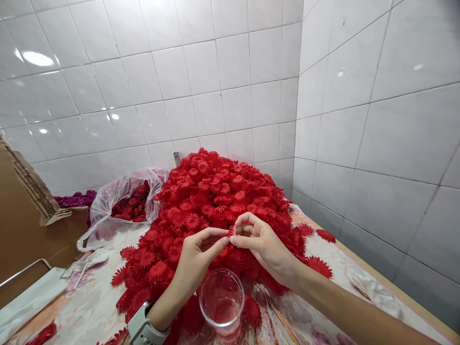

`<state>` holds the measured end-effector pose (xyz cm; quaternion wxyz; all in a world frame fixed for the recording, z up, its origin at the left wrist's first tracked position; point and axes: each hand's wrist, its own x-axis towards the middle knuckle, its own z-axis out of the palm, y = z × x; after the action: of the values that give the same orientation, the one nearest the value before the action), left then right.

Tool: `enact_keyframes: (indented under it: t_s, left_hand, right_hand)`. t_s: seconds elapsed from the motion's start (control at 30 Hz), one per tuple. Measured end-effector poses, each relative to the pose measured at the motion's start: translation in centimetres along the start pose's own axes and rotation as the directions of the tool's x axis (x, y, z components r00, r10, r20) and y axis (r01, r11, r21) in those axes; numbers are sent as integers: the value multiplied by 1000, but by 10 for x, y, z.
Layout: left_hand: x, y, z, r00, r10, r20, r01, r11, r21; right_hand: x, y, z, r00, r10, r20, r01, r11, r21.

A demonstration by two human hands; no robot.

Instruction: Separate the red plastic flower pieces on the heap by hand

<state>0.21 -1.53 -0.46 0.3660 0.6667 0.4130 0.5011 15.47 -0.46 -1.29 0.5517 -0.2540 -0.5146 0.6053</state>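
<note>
Between my two hands is a small red fabric flower (230, 231), mostly covered by the fingers. My left hand (204, 244), with a pale watch on its wrist, pinches the flower's left side between thumb and forefinger. On the other side, the thumb and fingers of my right hand (257, 237) close on the same flower. Behind and below the hands rises a big heap of red fabric flowers (215, 191). A clear plastic cup (222, 304) stands just below the hands, in front of the heap.
Left of the heap sits a clear plastic bag (104, 206) with darker red flowers in it. A cardboard box (25, 211) stands at the far left, with purple flowers (77, 199) behind it. Loose red flowers (318, 266) lie on the patterned tablecloth (345, 282). White tiled walls enclose the corner.
</note>
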Motion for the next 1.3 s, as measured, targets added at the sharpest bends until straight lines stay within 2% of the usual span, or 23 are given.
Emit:
enact_keyframes:
  t_s: [0.3,0.67,0.8,0.93,1.1,1.3]
  left_hand:
    - [2,3,-3,996,-84,8,84,992,-97]
    - [2,0,-1,989,-141,40,146,976,-161]
    - [1,4,0,988,-157,-4,155,975,-159]
    - [3,0,0,985,-170,-37,163,975,-151]
    - [8,-8,-4,959,-208,-190,165,961,-222]
    - [13,-15,-6,936,-150,-318,111,984,-138]
  right_hand:
    - [4,1,-6,994,88,67,-93,991,92]
    - [3,-2,-5,992,123,27,-125,988,88]
    - [2,-2,-5,994,100,35,-101,994,37]
    - [3,-2,-6,993,110,51,-114,990,81]
    - [7,-5,-9,996,79,51,-85,987,134]
    - [15,-6,-13,998,47,37,-51,992,118]
